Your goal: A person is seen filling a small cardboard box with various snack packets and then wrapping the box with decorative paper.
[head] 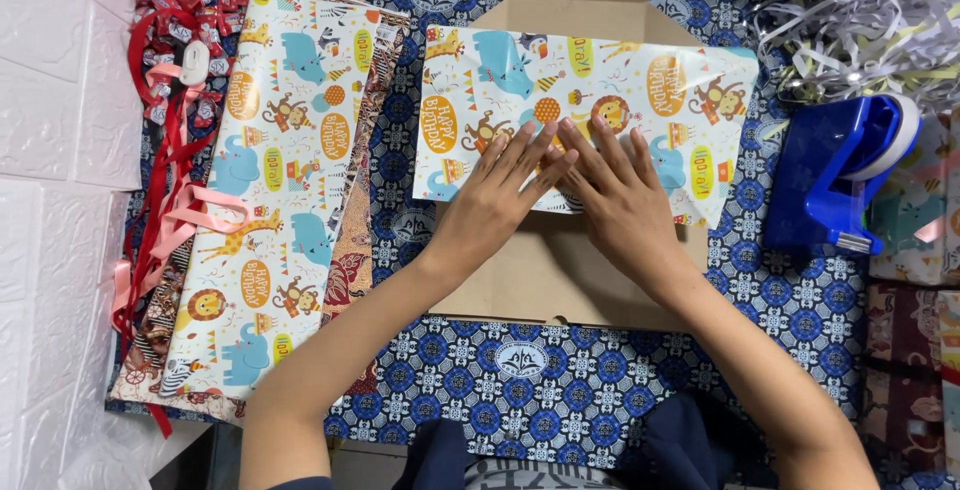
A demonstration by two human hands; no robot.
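The sheet of wrapping paper [590, 100] lies across the far half of a flat cardboard box [560, 270], its long axis running left to right, so it stretches away from my fingers on both sides. My left hand [495, 195] and right hand [615, 195] rest flat on its near edge, side by side at the middle, fingers spread and pressing down, pinching nothing; the index fingertips nearly touch. Both hands are equally near the paper; the right one sits closer to the folded corner at the sheet's right end. To my right stands a blue tape dispenser [840, 175], to my left more wrapping sheets [270, 200] and red ribbons [165, 150], all on a patterned blue cloth [520, 370].
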